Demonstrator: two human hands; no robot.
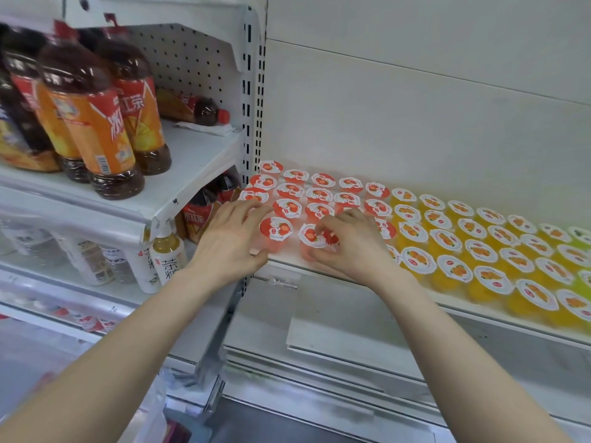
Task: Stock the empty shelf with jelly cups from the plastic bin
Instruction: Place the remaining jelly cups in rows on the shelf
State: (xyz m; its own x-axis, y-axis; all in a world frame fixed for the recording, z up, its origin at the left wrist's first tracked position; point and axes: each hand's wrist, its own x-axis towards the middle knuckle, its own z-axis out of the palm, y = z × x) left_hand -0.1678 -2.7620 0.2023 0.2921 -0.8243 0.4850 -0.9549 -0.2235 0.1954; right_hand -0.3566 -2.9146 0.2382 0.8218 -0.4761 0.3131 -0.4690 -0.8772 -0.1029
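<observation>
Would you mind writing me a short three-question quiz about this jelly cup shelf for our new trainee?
1. True or false: the orange jelly cups stand left of the red jelly cups.
2. The right hand pinches: A a front-row red cup, B a tea bottle, C an orange cup.
3. Fill in: on the shelf, the rightmost cups are ___.
Key: 1 false; 2 A; 3 green.

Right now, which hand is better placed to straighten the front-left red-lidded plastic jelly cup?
Probably left: the left hand lies open beside that red-lidded jelly cup; the right hand pinches the neighbouring cup.
</observation>
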